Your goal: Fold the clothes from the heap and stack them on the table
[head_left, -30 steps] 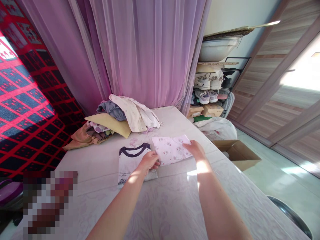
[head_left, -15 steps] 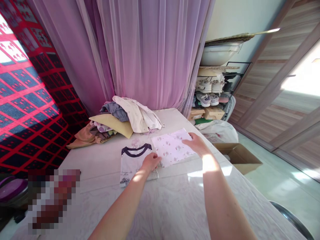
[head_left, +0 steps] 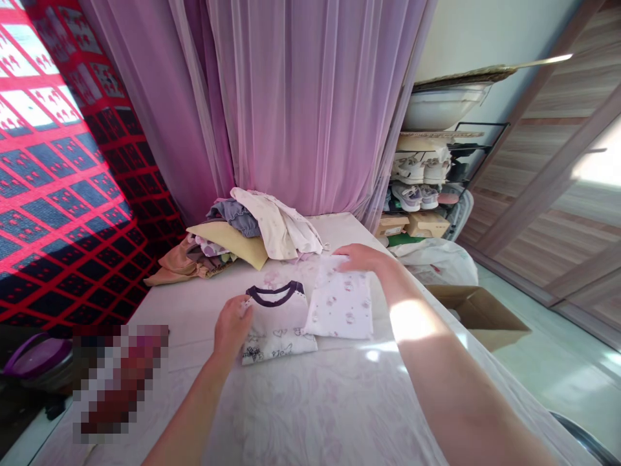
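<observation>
Flat surface under pale floral cover, corner of a bright room; sunlight patches on it. Purple curtain hangs behind, red-and-dark checked cloth at left, wood-panel doors at right, pale floor below them.

Rack past the right far corner: shoes on it, white basin above. White plastic bag and open cardboard box sit beside the surface's right edge. Loose clothes pile takes up the far left part, just behind the work area: cream, yellow, blue, tan pieces. Purple-rimmed container at lower left, next to a pixelated patch, unreadable.

Shirt lies folded flat mid-surface: white, dark collar, black drawings and lettering near the lower edge. Pale pink garment, small printed figures, folded to a rough rectangle, lies right of it, lower left corner overlapping the shirt's edge.

Left hand touches the shirt's left shoulder; right hand is at the garment's top edge. Can't tell if either grip is pinching cloth.
</observation>
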### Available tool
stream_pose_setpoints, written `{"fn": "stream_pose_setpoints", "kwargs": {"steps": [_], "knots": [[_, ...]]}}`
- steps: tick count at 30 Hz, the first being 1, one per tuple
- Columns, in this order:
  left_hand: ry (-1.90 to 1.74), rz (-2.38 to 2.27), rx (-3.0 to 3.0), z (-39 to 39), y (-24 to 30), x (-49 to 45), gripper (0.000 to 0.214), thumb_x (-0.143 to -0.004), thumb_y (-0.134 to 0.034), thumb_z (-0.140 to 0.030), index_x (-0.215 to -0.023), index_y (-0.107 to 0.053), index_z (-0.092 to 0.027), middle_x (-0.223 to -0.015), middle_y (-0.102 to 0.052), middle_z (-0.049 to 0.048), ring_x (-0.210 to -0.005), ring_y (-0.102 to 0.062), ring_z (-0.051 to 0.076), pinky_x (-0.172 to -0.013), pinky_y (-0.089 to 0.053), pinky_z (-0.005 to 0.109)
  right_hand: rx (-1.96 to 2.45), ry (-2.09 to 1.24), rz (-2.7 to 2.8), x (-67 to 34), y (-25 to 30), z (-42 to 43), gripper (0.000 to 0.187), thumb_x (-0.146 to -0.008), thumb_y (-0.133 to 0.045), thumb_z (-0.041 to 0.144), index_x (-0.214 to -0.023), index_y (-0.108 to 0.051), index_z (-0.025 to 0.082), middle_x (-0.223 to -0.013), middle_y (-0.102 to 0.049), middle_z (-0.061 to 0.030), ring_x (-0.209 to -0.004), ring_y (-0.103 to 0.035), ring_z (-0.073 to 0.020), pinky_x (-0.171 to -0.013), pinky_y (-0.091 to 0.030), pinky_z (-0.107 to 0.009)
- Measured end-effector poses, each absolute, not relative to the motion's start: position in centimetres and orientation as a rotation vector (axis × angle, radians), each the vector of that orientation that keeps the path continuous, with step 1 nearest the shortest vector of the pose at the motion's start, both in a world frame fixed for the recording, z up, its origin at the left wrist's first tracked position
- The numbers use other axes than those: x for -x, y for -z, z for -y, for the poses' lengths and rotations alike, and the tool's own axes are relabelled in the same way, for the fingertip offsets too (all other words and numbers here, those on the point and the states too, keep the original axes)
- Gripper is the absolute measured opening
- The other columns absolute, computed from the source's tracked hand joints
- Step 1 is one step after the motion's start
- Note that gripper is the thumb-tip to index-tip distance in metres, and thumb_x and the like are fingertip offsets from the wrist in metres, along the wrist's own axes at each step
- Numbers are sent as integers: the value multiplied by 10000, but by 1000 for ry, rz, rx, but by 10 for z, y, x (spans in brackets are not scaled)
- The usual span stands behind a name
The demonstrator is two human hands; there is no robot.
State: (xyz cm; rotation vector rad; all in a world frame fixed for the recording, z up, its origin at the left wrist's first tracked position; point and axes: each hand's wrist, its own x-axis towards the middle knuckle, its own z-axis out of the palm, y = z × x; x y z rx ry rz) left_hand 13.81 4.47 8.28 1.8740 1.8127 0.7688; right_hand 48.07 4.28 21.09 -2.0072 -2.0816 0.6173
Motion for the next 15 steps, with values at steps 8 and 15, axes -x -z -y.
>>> {"fn": "stream_pose_setpoints", "kwargs": {"steps": [8, 15], "knots": [[-335, -2074, -2047, -33, -70, -128, 441, -893, -425, -464, -1176, -613, -183, -1417, -482, 134, -1336, -387, 306, -1043, -350, 500, 2098, -50, 1972, -429, -95, -42, 502, -944, -393, 401, -1417, -415, 234, -1521, -346, -84, -1398, -266, -245, -1120, -175, -492], [-211, -2109, -1975, -35, -80, -138, 360, -854, -495, -467, -1020, -664, -196, -1433, -467, 113, -1337, -387, 278, -1025, -356, 493, 2267, -178, 1972, -405, -69, -26, 519, -942, -361, 409, -1425, -393, 223, -1552, -270, -100, -1425, -186, -277, -1112, -147, -543]]}}
